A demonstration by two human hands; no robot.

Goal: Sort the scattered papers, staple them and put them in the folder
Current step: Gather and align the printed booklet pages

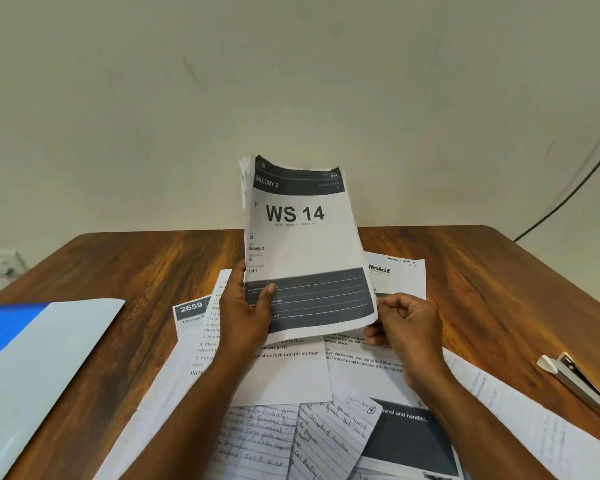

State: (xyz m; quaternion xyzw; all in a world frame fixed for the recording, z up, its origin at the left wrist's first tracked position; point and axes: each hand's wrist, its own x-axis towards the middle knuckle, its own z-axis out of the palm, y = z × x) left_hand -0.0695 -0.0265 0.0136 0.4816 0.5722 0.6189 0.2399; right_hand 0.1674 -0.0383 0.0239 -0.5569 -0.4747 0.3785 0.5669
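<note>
Head view, one paper stack (305, 244) upright, long axis vertical, "WS 14" page facing the person, left hand (248, 313) gripping its bottom edge, right hand (407, 323) pinching its corner, one stapler (582, 386) lying diagonally, one blue folder (32, 368) open.

We see a stack of papers (302, 244) held upright above the wooden worktop (136, 265); its front sheet reads "WS 14" and "Balcony 2". The left hand (248, 313) grips the lower left edge of the stack, with the thumb on the front. The right hand (407, 323) pinches the lower right corner with curled fingers (373, 332). Under the hands, loose sheets (291, 375) lie overlapping on the worktop, some printed and some handwritten. An open blue folder (32, 358) lies on the left side. A metal stapler (582, 386) lies on the right side, near a handwritten sheet. Behind the worktop we see a plain wall (291, 81) and a dark cable (575, 188).
</note>
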